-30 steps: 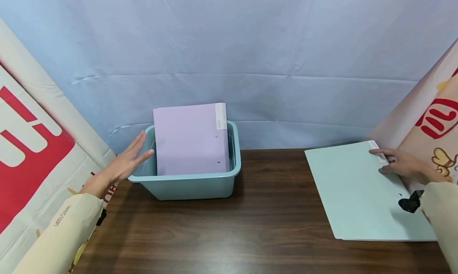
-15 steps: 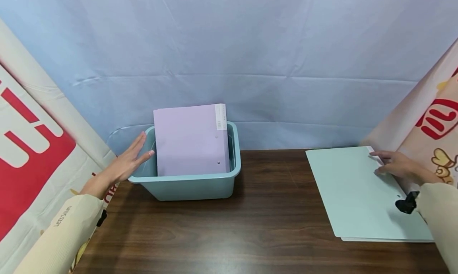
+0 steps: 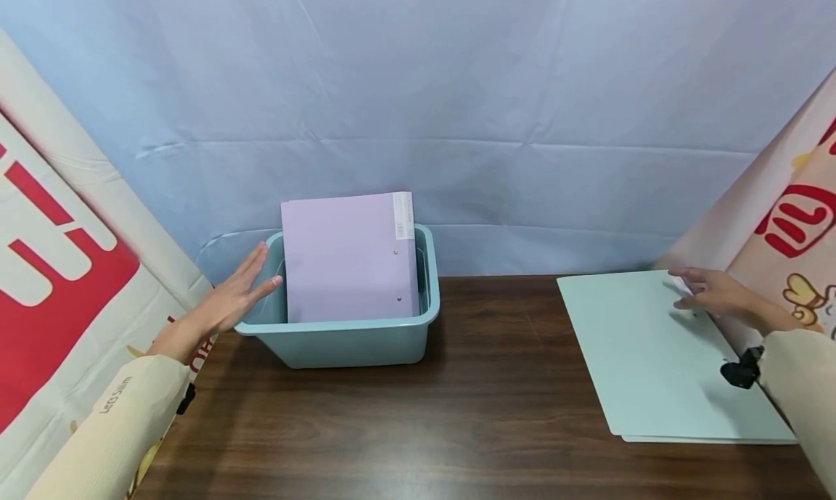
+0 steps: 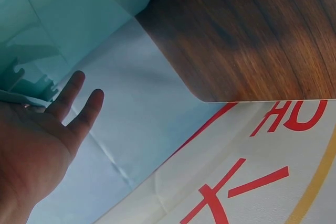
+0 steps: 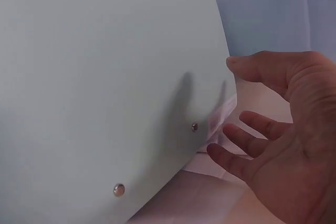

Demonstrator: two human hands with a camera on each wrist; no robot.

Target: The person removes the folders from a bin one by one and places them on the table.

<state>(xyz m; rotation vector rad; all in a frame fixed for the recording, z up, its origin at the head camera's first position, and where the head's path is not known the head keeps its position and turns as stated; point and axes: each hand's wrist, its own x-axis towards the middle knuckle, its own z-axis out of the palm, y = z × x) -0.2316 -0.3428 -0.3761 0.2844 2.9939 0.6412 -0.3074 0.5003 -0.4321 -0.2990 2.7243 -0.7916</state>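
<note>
A pale green file folder (image 3: 660, 355) with a white label and small metal rivets lies flat on the table at the right. A second sheet-like edge shows beneath its front side. My right hand (image 3: 715, 294) hovers at the folder's far right corner, over the label, thumb and fingers apart and nothing gripped. In the right wrist view its shadow falls on the folder. My left hand (image 3: 225, 300) is at the left end of a blue-green plastic basin (image 3: 346, 344), fingers straight; contact with the rim is hard to tell. Purple file folders (image 3: 346, 260) stand upright in the basin.
The dark wood table (image 3: 457, 427) runs up to a light blue cloth backdrop (image 3: 470, 123). Printed cloths hang at the left (image 3: 78, 282) and the right (image 3: 790, 246), close beside each arm.
The upper green folder has turned and slid slightly, its far edge now straighter and a lower edge showing in front. My right hand has shifted a little left. The left hand stays still.
</note>
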